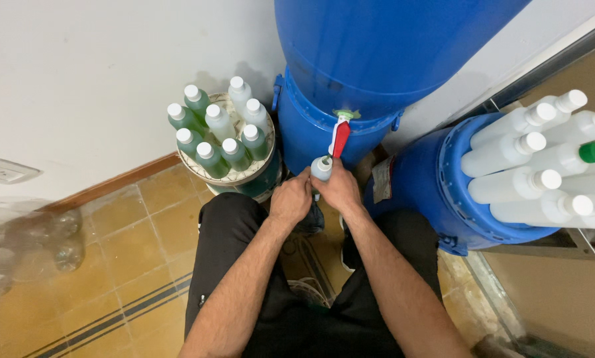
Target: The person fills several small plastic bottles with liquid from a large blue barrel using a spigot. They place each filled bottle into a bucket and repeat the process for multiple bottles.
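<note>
A small plastic bottle (321, 168) is held upright under the red-and-white tap (339, 137) of a big blue drum (377, 59). My left hand (291, 197) wraps its left side and my right hand (340, 189) its right side; only the bottle's open neck shows between them. The tap's red lever hangs down just above the neck. I cannot tell whether liquid is running.
Several capped bottles of green liquid (219, 132) stand on a round stand (244, 178) to the left, by the wall. Several white capped bottles (542, 166) fill a second blue drum (443, 192) at right. My black-trousered legs sit below; clear bottles (59, 238) lie on the tiled floor.
</note>
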